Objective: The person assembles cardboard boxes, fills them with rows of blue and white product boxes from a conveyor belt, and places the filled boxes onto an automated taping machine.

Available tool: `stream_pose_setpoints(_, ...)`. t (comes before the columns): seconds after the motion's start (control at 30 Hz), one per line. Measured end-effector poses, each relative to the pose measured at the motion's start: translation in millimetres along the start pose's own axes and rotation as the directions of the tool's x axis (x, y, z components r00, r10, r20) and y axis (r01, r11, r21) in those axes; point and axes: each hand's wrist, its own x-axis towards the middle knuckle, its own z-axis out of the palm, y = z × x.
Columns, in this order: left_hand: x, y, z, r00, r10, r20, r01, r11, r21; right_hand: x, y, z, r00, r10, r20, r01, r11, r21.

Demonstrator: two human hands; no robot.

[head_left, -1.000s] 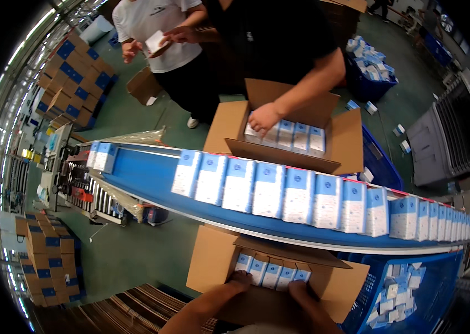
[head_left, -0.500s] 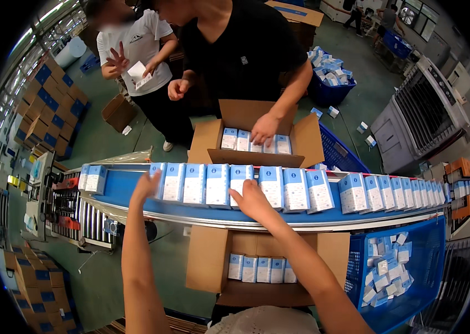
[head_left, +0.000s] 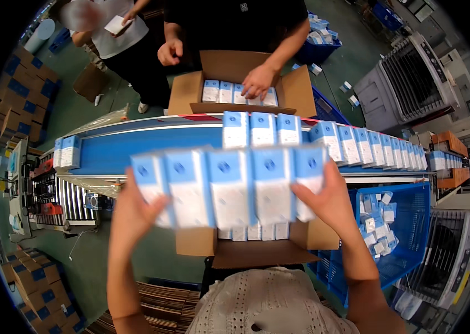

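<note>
Between my two hands, a row of several white-and-blue small cartons is squeezed side by side, lifted off the conveyor belt. My left hand presses on the row's left end, thumb over the front. At the right end, my right hand grips with its thumb across the last carton. Below the lifted row, an open cardboard box holds a line of the same cartons, partly hidden by the row. Three more cartons stand on the belt just behind.
More cartons line the belt's right; a pair stands at its left. Across the belt, a co-worker's hand reaches into another open box. A blue crate of loose cartons sits right. Another person stands far left.
Both hands closed on a row of cartons and raised it from the belt toward me, over the near box. That stretch of belt is now bare.
</note>
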Motion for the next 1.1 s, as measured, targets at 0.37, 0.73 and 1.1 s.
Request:
stream_pose_setpoints(0.37,-9,-167,315,0.877,-0.469,0.103,0.479,0.849,-0.224,-94,239,173,0.841,0.41,0.352,-0.331,0.906,-0.263)
stream_pose_setpoints(0.73,12,-137,321,0.703,-0.547,0.454,-0.068,0.584,0.809,-37,226,183,0.472,0.442,0.763,0.094,0.835,-0.543)
stream_pose_setpoints(1.1,2,-131,314,0.506,-0.407,0.761,-0.239,0.781,0.577,-64,233,165,0.602,0.184,0.777,-0.173,0.98,-0.098)
